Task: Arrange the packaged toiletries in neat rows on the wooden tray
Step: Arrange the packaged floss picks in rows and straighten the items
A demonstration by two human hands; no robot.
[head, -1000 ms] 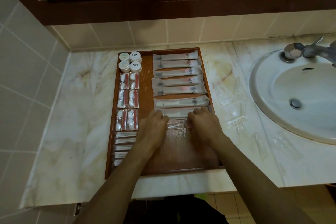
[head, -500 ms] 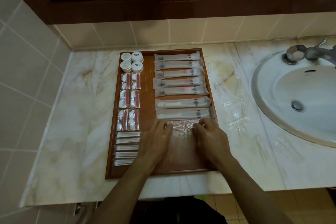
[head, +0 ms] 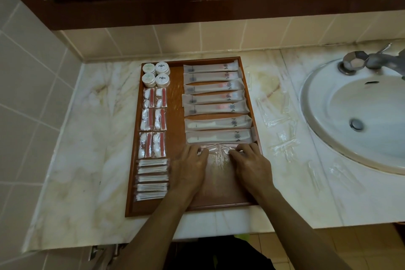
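1. Wooden tray [head: 219,205] sits on the marble counter [head: 87,138], its near edge close to the counter's front lip, with bare board open below your hands.
2. Your left hand [head: 190,165] and right hand [head: 252,165] each pinch an end of a clear packet [head: 217,149], which lies just below the long sachets [head: 213,92].
3. Count seven long sachets in the right column; in the left column, four round jars [head: 156,74], six red-and-white packets [head: 153,119] and five cotton-swab packs [head: 151,178].
4. Clear wrappers [head: 278,116] lie loose between tray and sink [head: 355,116].
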